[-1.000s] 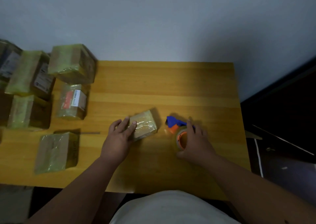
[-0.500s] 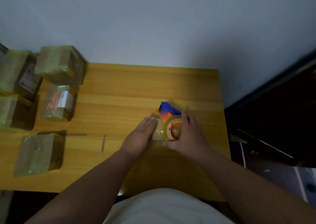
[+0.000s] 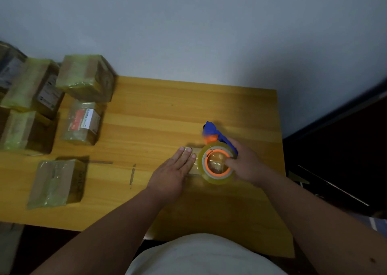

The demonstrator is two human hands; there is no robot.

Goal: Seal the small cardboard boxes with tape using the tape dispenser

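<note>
A small cardboard box lies on the wooden table, mostly hidden under my hands and the tape roll. My left hand lies flat on its top with straight fingers. My right hand grips the tape dispenser, blue and orange with a roll of clear yellowish tape, held over the box's right end. The thumb reaches into the roll's orange hub.
Several taped cardboard boxes sit at the table's left: one at the front left, one with a red label, a larger one behind it, others stacked at the edge. A dark area lies right of the table.
My right hand lifted the dispenser off the table and brought it against the box's right end. The box slid right under my left hand, whose fingers have flattened. The camera view shifted.
</note>
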